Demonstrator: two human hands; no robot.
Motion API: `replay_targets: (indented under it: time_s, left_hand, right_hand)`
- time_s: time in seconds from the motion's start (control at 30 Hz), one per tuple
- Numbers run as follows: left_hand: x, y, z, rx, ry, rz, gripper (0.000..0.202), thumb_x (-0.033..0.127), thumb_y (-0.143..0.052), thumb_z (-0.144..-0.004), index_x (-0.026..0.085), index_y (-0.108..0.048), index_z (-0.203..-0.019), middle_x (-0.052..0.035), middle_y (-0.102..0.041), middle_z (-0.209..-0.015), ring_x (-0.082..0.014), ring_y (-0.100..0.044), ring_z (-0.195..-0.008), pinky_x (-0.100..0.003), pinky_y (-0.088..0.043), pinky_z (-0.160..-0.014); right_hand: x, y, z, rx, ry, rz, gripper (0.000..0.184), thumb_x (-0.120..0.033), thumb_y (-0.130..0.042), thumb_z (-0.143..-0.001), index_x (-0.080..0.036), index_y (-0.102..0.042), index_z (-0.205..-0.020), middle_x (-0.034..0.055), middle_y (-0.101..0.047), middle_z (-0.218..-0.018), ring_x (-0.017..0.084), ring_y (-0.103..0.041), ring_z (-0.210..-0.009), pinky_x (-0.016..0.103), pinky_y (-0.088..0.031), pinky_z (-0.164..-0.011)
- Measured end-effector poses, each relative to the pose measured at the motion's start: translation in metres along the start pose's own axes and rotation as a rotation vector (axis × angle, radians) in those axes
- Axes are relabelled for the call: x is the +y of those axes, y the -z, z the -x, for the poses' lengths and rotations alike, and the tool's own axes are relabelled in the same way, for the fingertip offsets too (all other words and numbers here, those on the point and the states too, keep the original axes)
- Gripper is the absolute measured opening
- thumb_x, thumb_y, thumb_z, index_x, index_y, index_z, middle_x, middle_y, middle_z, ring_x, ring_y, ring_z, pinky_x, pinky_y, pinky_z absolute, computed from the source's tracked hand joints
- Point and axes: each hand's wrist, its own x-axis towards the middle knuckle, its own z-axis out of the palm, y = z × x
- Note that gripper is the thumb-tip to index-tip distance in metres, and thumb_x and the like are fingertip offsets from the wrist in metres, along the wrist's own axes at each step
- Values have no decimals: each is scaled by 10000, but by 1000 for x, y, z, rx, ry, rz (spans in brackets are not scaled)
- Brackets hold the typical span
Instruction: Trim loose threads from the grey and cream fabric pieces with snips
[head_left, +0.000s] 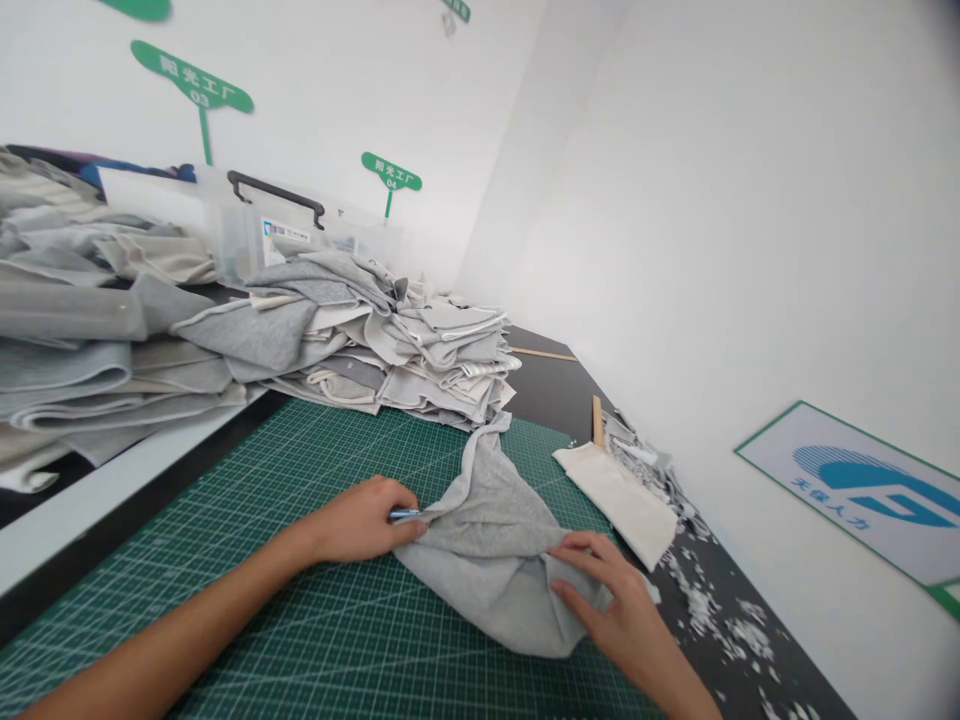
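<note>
My left hand (360,520) grips a small tool with a blue and metal shaft (403,514), possibly a seam ripper, whose tip goes into a fold of the grey sweatshirt fabric (487,560). The crumpled fabric lies on a green cutting mat (322,470) with a printed grid. My right hand (607,590) pinches the fabric's lower right side between fingers and thumb. The tool's tip is hidden inside the fold.
Stacks of grey and cream garment pieces (442,350) rise beyond the mat, with a clear plastic storage box (274,225) behind them. To the right lie a cream fabric piece (619,505), a wooden strip (598,422), and white scraps on a dark surface (712,610).
</note>
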Motion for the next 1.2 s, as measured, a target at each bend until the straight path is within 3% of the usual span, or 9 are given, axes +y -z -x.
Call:
replay_targets:
  time_s: [0.3, 0.57, 0.67, 1.07, 1.2]
  left_hand:
    - [2, 2, 0, -9, -2, 21, 416, 479, -518, -982, 134, -616, -772, 21, -591, -683, -131, -590, -652, -300, -510, -682]
    - [4, 4, -1, -8, 10, 32, 430, 492, -518, -976, 138, -609, -749, 25, -570, -667, -133, -568, -643, -296, -484, -675]
    - [5, 4, -1, -14, 12, 40, 438, 499, -509, -977, 140, -609, -747, 26, -567, -664, -132, -556, -634, -291, -468, -664]
    - [6, 5, -1, -10, 24, 75, 468, 550, -497, -954, 153, -598, -727, 18, -568, -671, -146, -539, -646, -293, -415, -679]
    - [6, 6, -1, -7, 23, 71, 459, 543, -502, -959, 149, -609, -749, 17, -577, -682, -148, -554, -663, -303, -439, -698]
  right_hand:
    - [12, -25, 1, 102, 98, -27, 132, -173, -625, -908, -226, -740, -948, 77, -700, -978, 232, -671, -924, 361, -578, -827]
    - [24, -28, 13, 203, 148, -64, 178, -191, -634, -915, -230, -741, -1051, 71, -762, -974, 227, -707, -916, 365, -594, -841]
    - [24, -29, 16, 231, 154, -82, 161, -189, -617, -919, -236, -755, -988, 63, -773, -938, 226, -715, -888, 365, -598, -826]
    - [9, -24, 16, 345, 41, -170, 171, -207, -578, -934, -218, -744, -894, 82, -770, -926, 247, -723, -906, 391, -597, -843]
    - [13, -2, 29, 481, -92, -154, 150, -283, -614, -915, -212, -739, -875, 87, -767, -938, 267, -718, -909, 396, -582, -856]
